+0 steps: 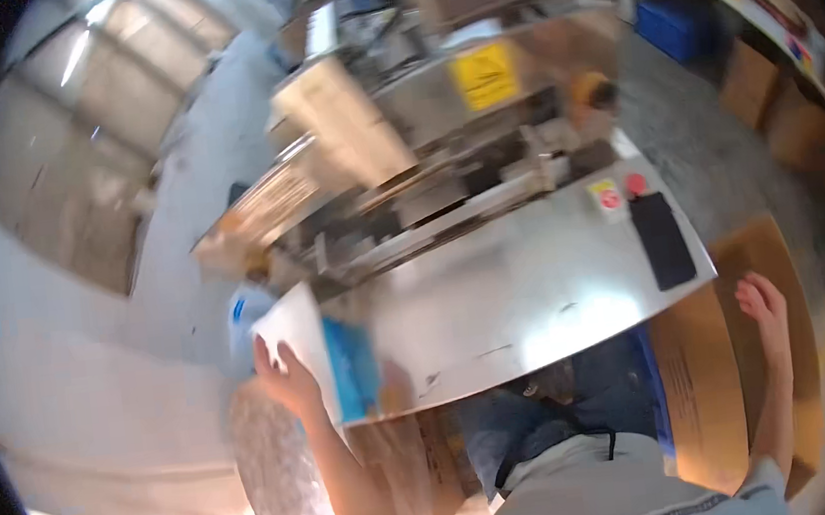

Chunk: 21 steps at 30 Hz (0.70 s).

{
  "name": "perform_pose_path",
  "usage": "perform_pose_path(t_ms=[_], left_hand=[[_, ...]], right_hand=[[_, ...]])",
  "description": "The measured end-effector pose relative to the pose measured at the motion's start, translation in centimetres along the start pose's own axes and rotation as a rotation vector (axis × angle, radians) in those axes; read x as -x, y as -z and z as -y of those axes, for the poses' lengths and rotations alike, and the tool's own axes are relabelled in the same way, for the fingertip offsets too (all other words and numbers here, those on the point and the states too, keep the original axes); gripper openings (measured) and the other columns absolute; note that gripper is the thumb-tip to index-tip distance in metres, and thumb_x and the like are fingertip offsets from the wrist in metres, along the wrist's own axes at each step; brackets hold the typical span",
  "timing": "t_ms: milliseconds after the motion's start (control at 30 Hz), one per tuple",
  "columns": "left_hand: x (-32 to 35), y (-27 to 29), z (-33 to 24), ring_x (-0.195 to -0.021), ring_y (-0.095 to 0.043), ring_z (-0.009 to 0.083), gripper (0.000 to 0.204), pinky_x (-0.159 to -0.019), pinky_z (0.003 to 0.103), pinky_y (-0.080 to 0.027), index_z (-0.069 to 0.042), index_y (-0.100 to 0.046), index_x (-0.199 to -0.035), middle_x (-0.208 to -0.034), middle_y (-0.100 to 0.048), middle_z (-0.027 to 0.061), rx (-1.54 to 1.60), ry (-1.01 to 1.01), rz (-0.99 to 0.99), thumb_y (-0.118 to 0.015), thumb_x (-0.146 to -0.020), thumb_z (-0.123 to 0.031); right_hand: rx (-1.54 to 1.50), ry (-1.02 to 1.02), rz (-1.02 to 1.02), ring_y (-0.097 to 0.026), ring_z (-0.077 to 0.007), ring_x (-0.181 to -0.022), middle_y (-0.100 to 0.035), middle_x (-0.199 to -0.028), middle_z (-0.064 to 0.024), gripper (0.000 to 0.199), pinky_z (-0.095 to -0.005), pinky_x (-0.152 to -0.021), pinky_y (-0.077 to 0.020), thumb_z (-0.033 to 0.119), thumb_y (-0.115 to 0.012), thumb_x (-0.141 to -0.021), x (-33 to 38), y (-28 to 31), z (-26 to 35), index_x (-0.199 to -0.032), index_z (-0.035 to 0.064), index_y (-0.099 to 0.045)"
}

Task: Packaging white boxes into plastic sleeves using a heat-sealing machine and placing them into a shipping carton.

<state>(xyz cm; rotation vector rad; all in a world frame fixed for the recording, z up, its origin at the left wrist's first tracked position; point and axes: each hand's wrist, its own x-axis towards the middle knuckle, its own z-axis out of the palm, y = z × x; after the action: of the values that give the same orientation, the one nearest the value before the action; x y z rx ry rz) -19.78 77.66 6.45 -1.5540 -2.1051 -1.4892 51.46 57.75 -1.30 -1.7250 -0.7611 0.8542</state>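
Observation:
My left hand (pixel 289 376) is at the left end of the metal worktable, its fingers apart against a white sheet-like piece (pixel 300 332). Whether it presses on that piece or only hovers before it, I cannot tell. Right beside the white piece stands a blue block-shaped thing (pixel 352 369), smeared by motion. Over on the far right, my right hand (pixel 763 305) hangs above an open cardboard box (pixel 702 383), fingers loosely stretched, with nothing visible in them.
A machine (pixel 467 201) with a yellow warning label (pixel 485 76) stands behind the worktable (pixel 487 300). A black phone-like slab (pixel 663 241) and a red button (pixel 636 184) are at its right end. Clear plastic wrapping (pixel 279 473) bulges at lower left. Farther right sits a blue bin (pixel 675 29).

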Motion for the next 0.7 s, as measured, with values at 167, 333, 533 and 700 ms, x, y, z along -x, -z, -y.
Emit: perform_pose_path(t_ms=[167,333,533,700], left_hand=[[-3.1,4.7,10.8,-0.093,-0.069,0.0305,0.06,-0.084,0.041,-0.053,0.009,-0.064,-0.113,-0.101,-0.072,0.0206,-0.234,0.256,0.162,-0.081,-0.08,-0.039],[-3.1,6.1,11.7,-0.077,-0.069,0.0283,0.035,-0.074,0.04,-0.053,0.003,-0.069,-0.101,-0.084,-0.071,0.0201,-0.16,0.175,0.135,-0.07,-0.09,-0.03],[-2.9,7.5,6.5,-0.075,-0.07,0.0291,0.022,-0.07,0.04,-0.053,0.001,-0.068,-0.104,-0.083,-0.069,0.0211,-0.123,-0.042,-0.031,-0.059,-0.097,-0.017],[1.6,6.9,-4.8,-0.081,-0.072,0.0275,0.02,-0.072,0.037,-0.056,-0.002,-0.068,-0.111,-0.094,-0.073,0.0168,0.249,-0.178,0.233,-0.058,-0.094,-0.003]], right_hand=[[-0.021,0.197,0.141,-0.064,-0.0152,-0.102,-0.067,-0.114,-0.0083,0.04,-0.0295,-0.088,-0.0524,0.025,-0.061,-0.101,1.4,-3.1,3.9,-0.131,-0.0017,-0.058],[-0.002,0.307,0.264,-0.065,-0.0156,-0.098,-0.068,-0.114,-0.0104,0.036,-0.0289,-0.088,-0.0505,0.016,-0.063,-0.099,2.7,-8.1,8.8,-0.128,-0.004,-0.059],[0.038,0.435,0.459,-0.065,-0.0205,-0.107,-0.066,-0.119,-0.0139,0.039,-0.0321,-0.096,-0.0512,0.005,-0.062,-0.098,2.9,-12.9,11.7,-0.135,-0.0025,-0.055],[0.164,0.683,0.495,-0.062,-0.0199,-0.115,-0.064,-0.127,-0.013,0.049,-0.0326,-0.096,-0.0509,0.004,-0.071,-0.087,5.2,-19.7,16.2,-0.134,0.0002,-0.057]])
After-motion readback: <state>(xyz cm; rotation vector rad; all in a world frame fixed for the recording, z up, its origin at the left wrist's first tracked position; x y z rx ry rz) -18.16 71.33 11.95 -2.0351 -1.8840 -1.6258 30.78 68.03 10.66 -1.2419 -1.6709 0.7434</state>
